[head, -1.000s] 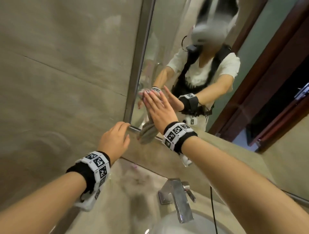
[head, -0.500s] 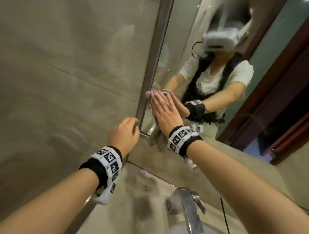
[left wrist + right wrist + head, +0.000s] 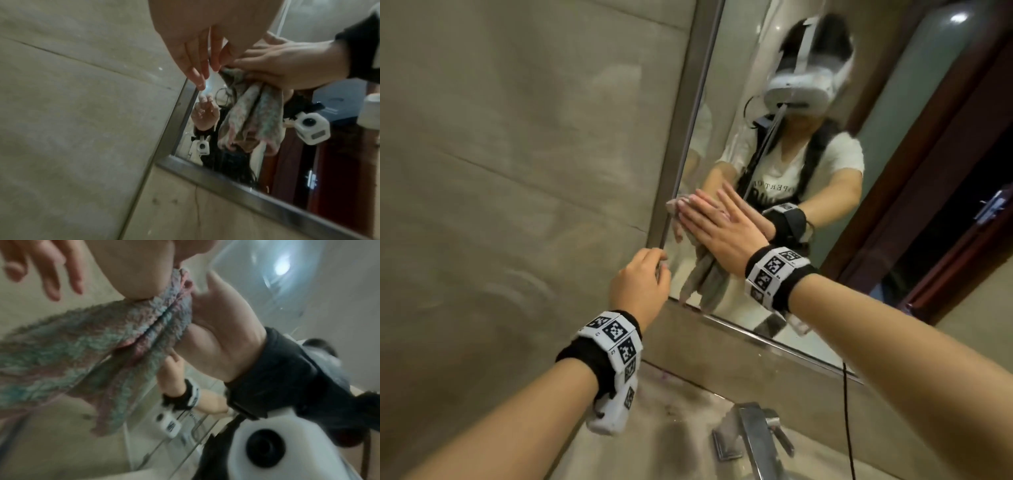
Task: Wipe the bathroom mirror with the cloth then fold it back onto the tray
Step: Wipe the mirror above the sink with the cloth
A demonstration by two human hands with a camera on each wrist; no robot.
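The mirror [image 3: 753,78] hangs in a metal frame on the wall. My right hand [image 3: 717,233] lies flat with straight fingers and presses the pastel cloth [image 3: 703,281] against the glass near the lower left corner. The cloth's loose end hangs down to the mirror's bottom edge. In the right wrist view the cloth [image 3: 82,344] is bunched under my palm [image 3: 133,266]. My left hand [image 3: 640,284] holds nothing and hovers by that corner. In the left wrist view its fingers [image 3: 195,65] point at the frame, beside the cloth [image 3: 252,116]. No tray is in view.
A tiled wall [image 3: 517,171] runs left of the mirror. Below it a stone counter [image 3: 674,407] carries a chrome faucet [image 3: 753,435]. A black cable [image 3: 846,404] hangs down at the right. The mirror reflects a person and a dark wooden door.
My right hand has slid the cloth a little up the glass, so its tail now ends at the bottom edge. My left hand stays by the corner.
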